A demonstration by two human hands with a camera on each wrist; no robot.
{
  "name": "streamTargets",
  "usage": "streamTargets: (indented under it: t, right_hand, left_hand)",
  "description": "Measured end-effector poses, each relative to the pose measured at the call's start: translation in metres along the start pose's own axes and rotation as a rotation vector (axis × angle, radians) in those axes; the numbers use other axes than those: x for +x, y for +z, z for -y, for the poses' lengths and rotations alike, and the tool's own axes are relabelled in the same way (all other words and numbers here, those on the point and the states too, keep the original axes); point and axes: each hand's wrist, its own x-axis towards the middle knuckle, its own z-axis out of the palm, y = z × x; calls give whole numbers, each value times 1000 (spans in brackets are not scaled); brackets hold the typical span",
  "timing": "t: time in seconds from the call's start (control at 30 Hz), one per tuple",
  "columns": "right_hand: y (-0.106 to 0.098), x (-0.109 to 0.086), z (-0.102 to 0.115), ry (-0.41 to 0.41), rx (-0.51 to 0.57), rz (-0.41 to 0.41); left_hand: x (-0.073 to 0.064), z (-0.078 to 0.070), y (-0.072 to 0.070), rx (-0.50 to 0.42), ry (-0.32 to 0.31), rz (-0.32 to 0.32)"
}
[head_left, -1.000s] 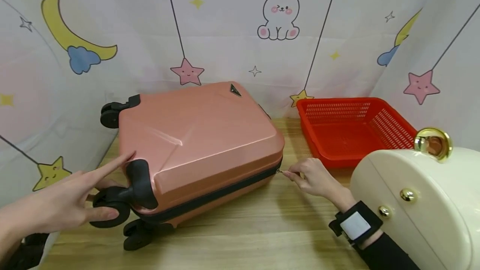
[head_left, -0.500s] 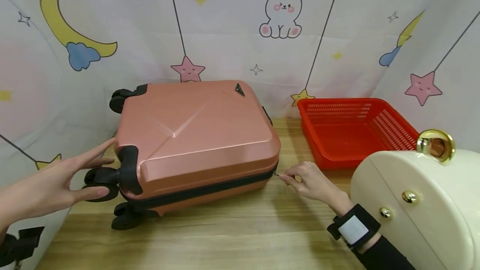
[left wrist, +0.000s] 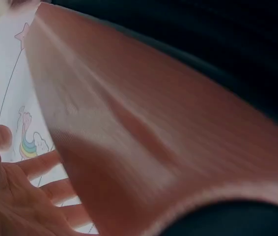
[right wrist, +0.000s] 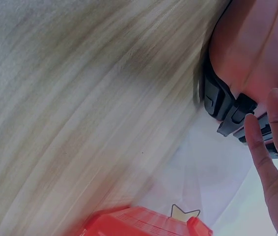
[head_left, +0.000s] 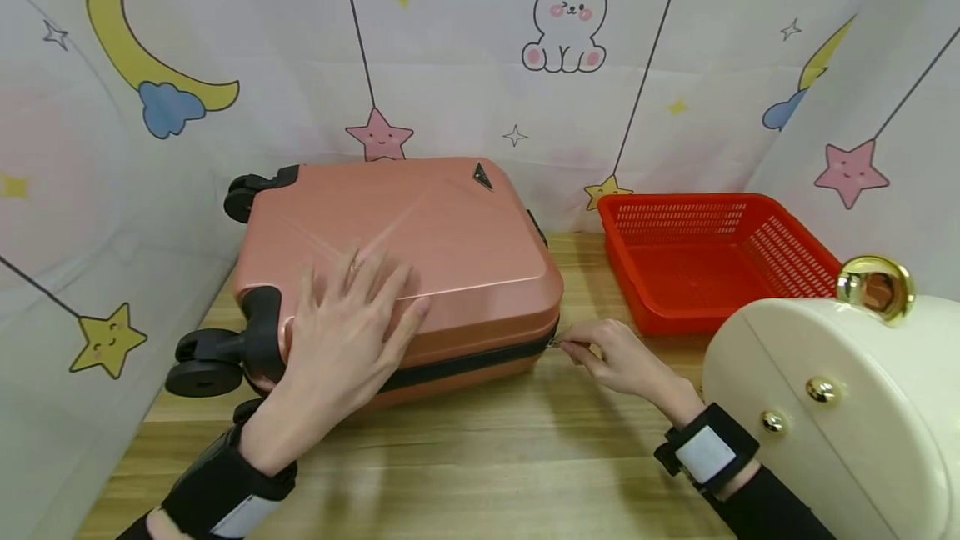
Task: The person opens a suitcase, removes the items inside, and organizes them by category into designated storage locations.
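A pink hard-shell suitcase [head_left: 450, 232] lies on its side, with black wheels [head_left: 204, 361] toward the left. Along its front runs a black zipper [head_left: 472, 362]. My left hand [head_left: 341, 344] is spread over the near left part of the lid, fingers straight; whether the whole palm touches cannot be told. In the left wrist view the lid's edge hides those fingertips. At the near right corner my right hand [head_left: 618, 361] pinches the small metal zipper pull [head_left: 553, 342] between thumb and finger. The right wrist view shows the suitcase's black handle [right wrist: 237, 115] beside the right hand's fingers.
A red plastic basket [head_left: 705, 273] stands at the back right on the wooden table [head_left: 487, 457]. In front of it, a cream rounded case [head_left: 825, 407] with gold knobs is close to my right forearm. A printed curtain [head_left: 450, 48] hangs behind.
My left hand has moved from the wheel corner rightward onto the lid. The suitcase's wheel end has turned slightly and shifted away. My right hand keeps its pinch on the zipper pull.
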Motion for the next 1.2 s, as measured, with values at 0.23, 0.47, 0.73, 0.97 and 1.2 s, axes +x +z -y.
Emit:
streamTargets:
  t: [0.23,0.47,0.73,0.97,1.2]
  right_hand:
    - [3,3,3,53,-70,57]
    - [6,11,2,-41,-10,44]
    - [8,7,9,-140,46,57]
    - [16,6,25,-238,6,49]
    - [33,5,52,-321,13,75]
  left_hand:
    - [22,-23,11,-3,44,97]
    - [32,-18,30,114,69,-1]
    - [27,10,35,154,257,-94]
    - [23,31,29,97,335,-67]
    - [20,59,24,9,391,-63]
